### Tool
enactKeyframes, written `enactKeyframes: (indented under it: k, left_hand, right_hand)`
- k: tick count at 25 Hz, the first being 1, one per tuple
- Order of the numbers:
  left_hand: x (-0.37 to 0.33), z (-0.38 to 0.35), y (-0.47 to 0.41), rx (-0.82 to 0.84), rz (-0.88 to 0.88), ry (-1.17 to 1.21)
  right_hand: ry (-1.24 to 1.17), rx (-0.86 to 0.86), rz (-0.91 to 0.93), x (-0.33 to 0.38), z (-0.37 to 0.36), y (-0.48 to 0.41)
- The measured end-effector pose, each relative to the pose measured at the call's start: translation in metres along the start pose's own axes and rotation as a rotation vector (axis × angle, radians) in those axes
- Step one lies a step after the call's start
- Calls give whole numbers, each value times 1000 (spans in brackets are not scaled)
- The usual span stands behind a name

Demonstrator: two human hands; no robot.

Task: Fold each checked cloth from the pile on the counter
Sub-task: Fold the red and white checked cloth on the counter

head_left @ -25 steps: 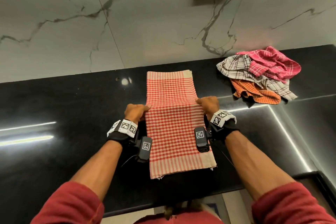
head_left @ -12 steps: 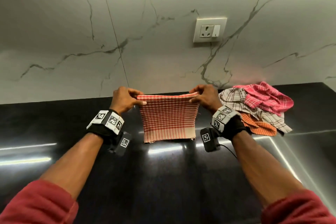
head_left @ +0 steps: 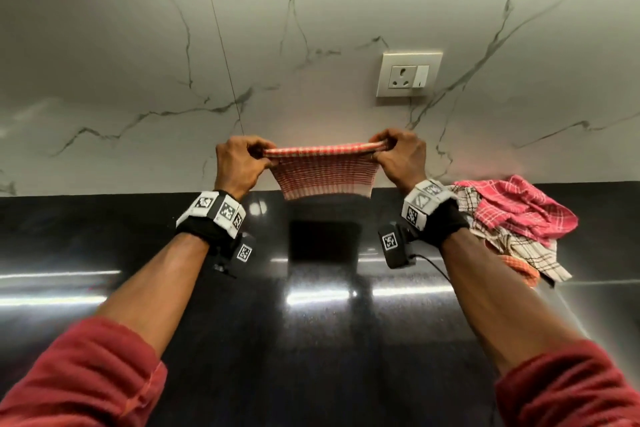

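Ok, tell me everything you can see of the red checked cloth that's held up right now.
The red checked cloth is red-and-white woven fabric with a paler striped band along its bottom edge. It looks folded, its top edge doubled. The left hand and right hand pinch its upper corners, pulling that edge taut; the rest hangs free above the black counter, touching nothing else.

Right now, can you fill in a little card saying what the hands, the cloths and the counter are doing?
counter: black, shiny
red checked cloth: hangs in the air, stretched between both hands
left hand: pinches the cloth's top left corner
right hand: pinches its top right corner
pile: crumpled cloths on the counter, at the right
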State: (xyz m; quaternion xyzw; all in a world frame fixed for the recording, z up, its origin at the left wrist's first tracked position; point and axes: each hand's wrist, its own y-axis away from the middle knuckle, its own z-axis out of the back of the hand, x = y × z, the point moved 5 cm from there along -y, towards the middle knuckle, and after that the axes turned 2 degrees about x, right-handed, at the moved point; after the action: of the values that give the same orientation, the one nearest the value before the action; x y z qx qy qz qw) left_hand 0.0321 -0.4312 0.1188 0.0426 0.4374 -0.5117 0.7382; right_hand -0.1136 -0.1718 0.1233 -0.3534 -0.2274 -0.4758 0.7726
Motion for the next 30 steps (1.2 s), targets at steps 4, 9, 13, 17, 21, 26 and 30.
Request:
enactKeyframes:
  k: [4, 9, 13, 17, 21, 26, 30]
  left_hand:
    - [54, -52, 106, 335, 168, 11]
    - [113, -101, 211, 729, 612, 158]
    - [120, -103, 199, 726, 749, 116]
    - [118, -111, 198, 566, 787, 66]
    - [121, -107, 214, 517, 813, 221]
    - [129, -105, 222, 836, 835, 169]
    - [132, -109, 177, 532, 814, 83]
  right_hand:
    - [-67, 161, -197, -71, -38, 103]
    - [53, 474, -455, -141, -76, 209]
    - [4, 436, -559, -143, -76, 186]
    - [71, 495, -595, -140, -88, 171]
    - [96, 457, -637, -149, -89, 180]
    - [62, 453, -607, -147, -88, 185]
    - [435, 346, -305, -106, -93, 171]
